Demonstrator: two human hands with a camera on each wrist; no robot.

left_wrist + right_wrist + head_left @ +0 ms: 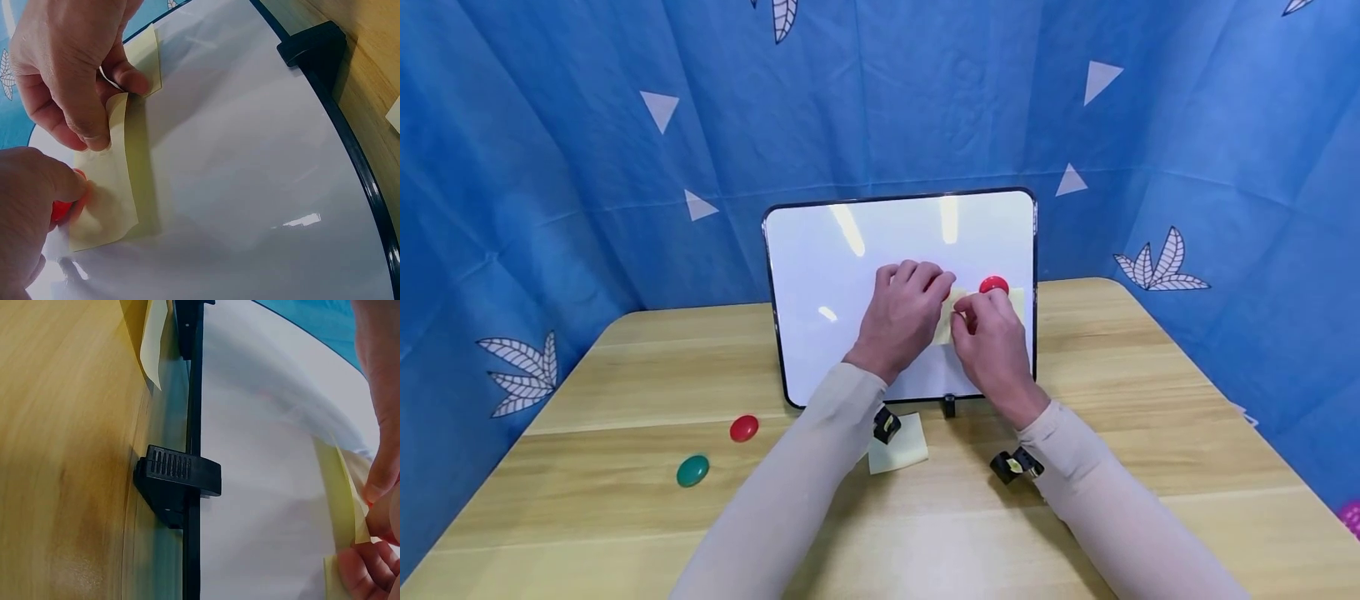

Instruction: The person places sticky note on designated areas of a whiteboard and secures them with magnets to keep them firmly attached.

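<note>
The bench (1120, 383) carried a standing whiteboard (805, 283). On its face, the left hand (901, 321) grasped a red magnet (62, 211) against a yellow note (103, 212), seemingly to pin it; the right hand (996, 342) pinched the note's edge, presumably steadying it. Beside it was a second note (147, 59); a loose note (898, 446) lay on the bench. A black foot (950, 406) clasped the board's lower rim, probably for support. Green magnet (692, 471) and spare red magnet (744, 428) lay leftward. No writing was legible.

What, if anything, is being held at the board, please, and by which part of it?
The right grip pinches a note by its right edge; the left grip holds a magnet by its rim, at that note's top.
</note>
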